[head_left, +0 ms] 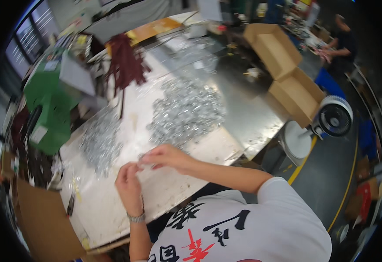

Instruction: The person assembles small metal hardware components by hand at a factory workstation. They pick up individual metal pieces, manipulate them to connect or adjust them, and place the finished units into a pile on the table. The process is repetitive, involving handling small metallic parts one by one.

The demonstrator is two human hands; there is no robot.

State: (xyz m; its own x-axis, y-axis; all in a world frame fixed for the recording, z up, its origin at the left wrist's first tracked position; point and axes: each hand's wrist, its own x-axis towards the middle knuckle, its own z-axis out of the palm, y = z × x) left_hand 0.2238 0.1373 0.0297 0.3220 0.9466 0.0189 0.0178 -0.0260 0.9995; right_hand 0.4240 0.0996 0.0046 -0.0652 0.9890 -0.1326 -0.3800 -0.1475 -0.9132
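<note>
My left hand [129, 184] and my right hand [167, 156] meet fingertip to fingertip above the near part of the white worktable [173, 181]. Both are closed, pinching at something small and pale between them that is too blurred to name. Just beyond my right hand spreads a large heap of small, shiny silvery pieces [186, 111]. A smaller heap of similar pieces [100, 142] lies left of my hands. A bundle of dark maroon strips [124, 61] is at the far side of the table.
A green machine [49, 102] stands at the left. Open cardboard boxes [298, 91] sit at the right edge, near a white and black fan [334, 115]. A brown cardboard sheet [44, 218] is at lower left, beside a dark slim tool [71, 204]. Another person [344, 43] works at far right.
</note>
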